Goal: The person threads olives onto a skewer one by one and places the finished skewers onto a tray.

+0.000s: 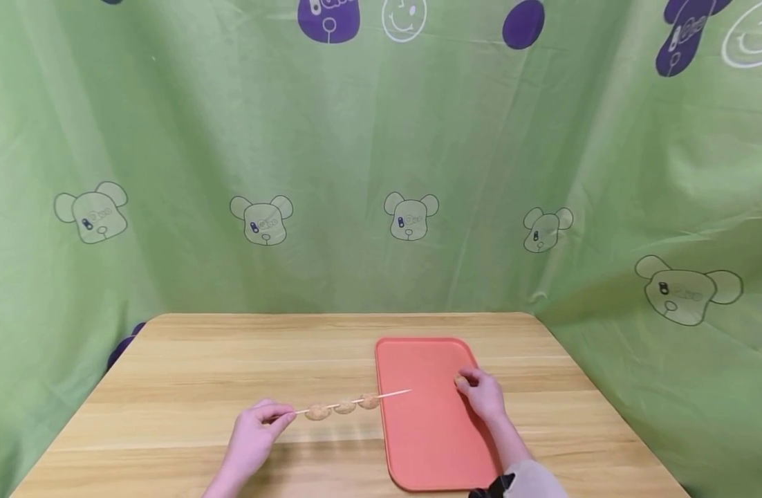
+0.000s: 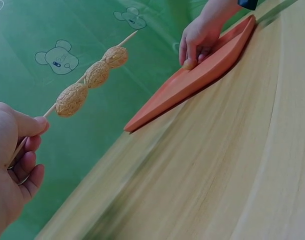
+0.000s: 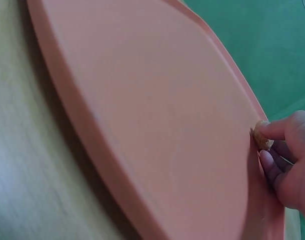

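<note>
In the head view my left hand (image 1: pixel 254 434) pinches the blunt end of a thin wooden skewer (image 1: pixel 395 394) and holds it above the table. Three tan, wrinkled, walnut-like balls (image 2: pixel 72 100) are threaded along it in a row, and the bare pointed tip reaches over the left rim of a coral-red tray (image 1: pixel 426 443). At the tray's right side, my right hand (image 1: pixel 483 396) grips another such ball (image 3: pixel 263 136) between thumb and fingers. In the right wrist view that ball is low by the tray's rim, partly hidden by the fingers.
The tray lies flat on a light wood-grain table (image 1: pixel 231 353), right of centre. A green curtain (image 1: pixel 331 270) with bear-face prints hangs behind the table and along its sides.
</note>
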A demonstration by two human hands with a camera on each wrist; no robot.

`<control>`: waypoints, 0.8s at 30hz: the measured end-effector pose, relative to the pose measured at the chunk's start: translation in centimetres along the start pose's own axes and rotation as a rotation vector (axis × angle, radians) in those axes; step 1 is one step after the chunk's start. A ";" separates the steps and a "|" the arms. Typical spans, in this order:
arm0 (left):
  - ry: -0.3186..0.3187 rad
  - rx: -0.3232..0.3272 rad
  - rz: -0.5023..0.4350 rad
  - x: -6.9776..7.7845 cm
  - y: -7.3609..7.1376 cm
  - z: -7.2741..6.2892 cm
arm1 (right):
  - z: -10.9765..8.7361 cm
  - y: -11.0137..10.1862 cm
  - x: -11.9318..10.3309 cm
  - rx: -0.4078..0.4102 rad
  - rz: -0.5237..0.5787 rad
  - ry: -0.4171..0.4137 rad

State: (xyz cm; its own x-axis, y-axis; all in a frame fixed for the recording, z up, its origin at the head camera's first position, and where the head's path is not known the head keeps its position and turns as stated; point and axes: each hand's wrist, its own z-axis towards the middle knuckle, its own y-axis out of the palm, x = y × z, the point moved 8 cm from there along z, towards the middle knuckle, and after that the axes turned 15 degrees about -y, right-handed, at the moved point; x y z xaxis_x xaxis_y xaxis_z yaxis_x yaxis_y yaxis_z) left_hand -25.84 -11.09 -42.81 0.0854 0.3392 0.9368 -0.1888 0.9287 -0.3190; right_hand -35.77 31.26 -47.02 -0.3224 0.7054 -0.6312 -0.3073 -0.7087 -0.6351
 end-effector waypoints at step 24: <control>-0.041 -0.003 0.009 -0.5 0.0 0.1 | -0.9 -0.4 -0.7 0.066 0.197 0.037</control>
State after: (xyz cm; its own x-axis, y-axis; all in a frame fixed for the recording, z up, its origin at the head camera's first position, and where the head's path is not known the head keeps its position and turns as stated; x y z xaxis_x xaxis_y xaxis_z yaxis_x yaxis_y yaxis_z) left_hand -25.93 -11.29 -43.26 0.0437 0.3407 0.9391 -0.1867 0.9263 -0.3274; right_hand -34.63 31.03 -46.76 -0.3491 0.5520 -0.7572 -0.3003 -0.8313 -0.4676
